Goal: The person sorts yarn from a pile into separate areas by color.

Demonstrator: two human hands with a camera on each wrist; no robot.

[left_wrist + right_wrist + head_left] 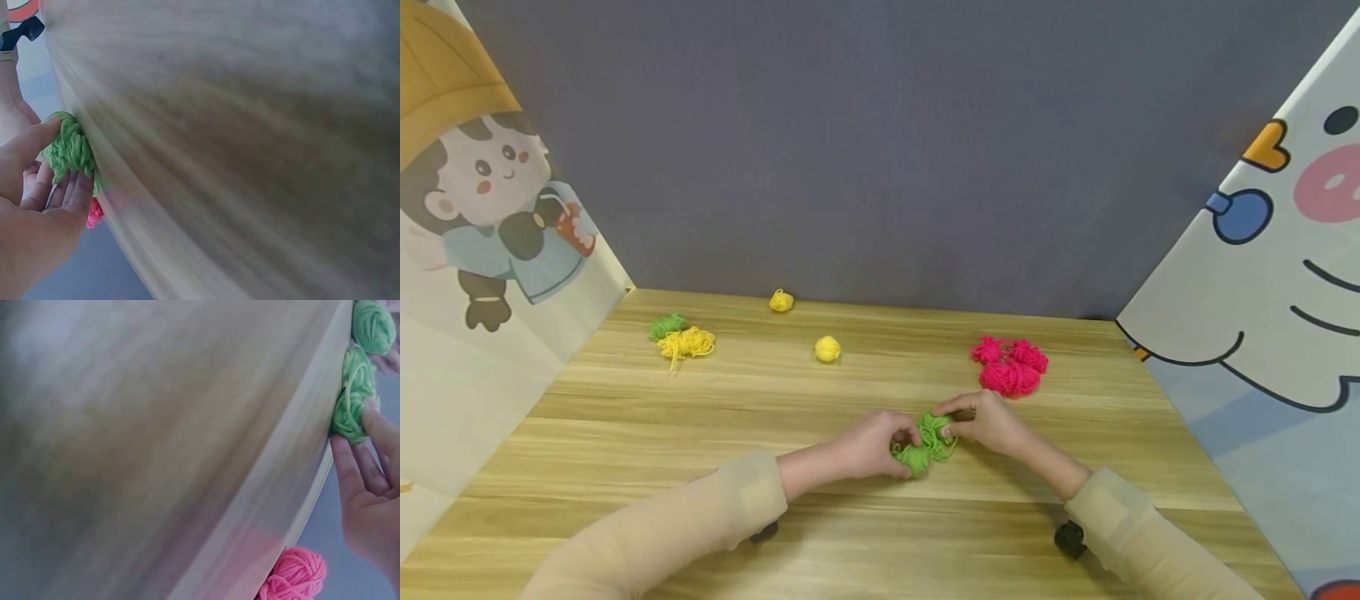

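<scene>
Near the middle of the wooden table, my left hand [868, 446] pinches a small green yarn ball [914, 460] between thumb and fingers. The left wrist view shows the thumb on top of this ball [67, 149] and fingers beneath it. Right beside it lies a looser green yarn ball [935, 433], with strands hanging out. My right hand [992, 425] grips that one at its right side. In the right wrist view, thumb and fingers hold the looser ball [354, 406], and the other green ball [374, 328] is close by at the left hand.
Several pink yarn balls [1011, 377] sit together behind my right hand. Two yellow balls, one nearer [827, 349] and one by the back wall [781, 301], stand apart. At far left, a green bundle [667, 326] touches loose yellow yarn [687, 342]. Printed panels flank the table.
</scene>
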